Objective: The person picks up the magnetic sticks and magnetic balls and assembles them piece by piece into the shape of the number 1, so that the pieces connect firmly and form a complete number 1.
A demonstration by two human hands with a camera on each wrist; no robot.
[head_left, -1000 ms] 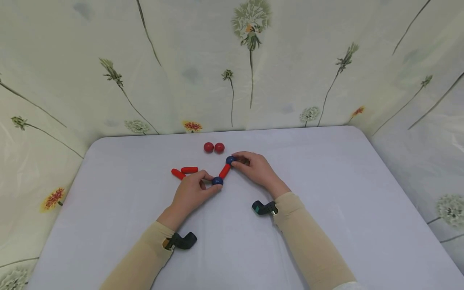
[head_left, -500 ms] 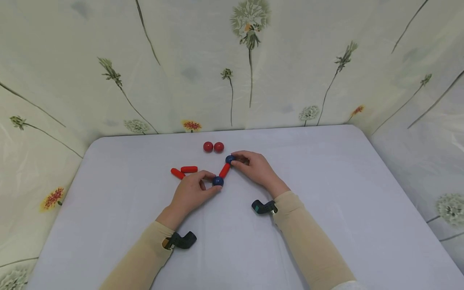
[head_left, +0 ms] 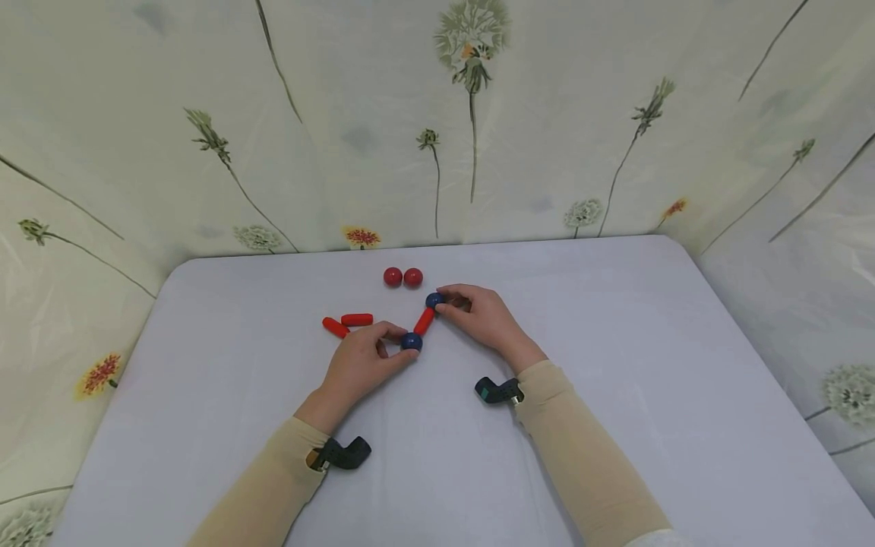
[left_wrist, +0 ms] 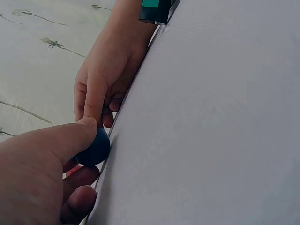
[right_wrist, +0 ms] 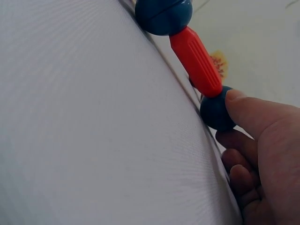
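Note:
A red ridged rod [head_left: 424,321] joins two blue balls, one at each end. My left hand [head_left: 362,363] pinches the nearer blue ball [head_left: 412,342] between thumb and fingers; the left wrist view shows this ball [left_wrist: 97,149] under the thumb. At the farther blue ball [head_left: 434,301], my right hand [head_left: 481,315] grips with thumb and fingertips. The right wrist view shows the red rod [right_wrist: 196,61] running straight from that ball [right_wrist: 215,112] to the other one. Both hands stay low over the white table.
Two red balls [head_left: 393,276] sit side by side toward the back of the white table [head_left: 615,342]. Left of the joined pieces lie two loose red rods [head_left: 357,320], one partly behind my left hand. A flower-printed cloth [head_left: 342,152] hangs behind the table.

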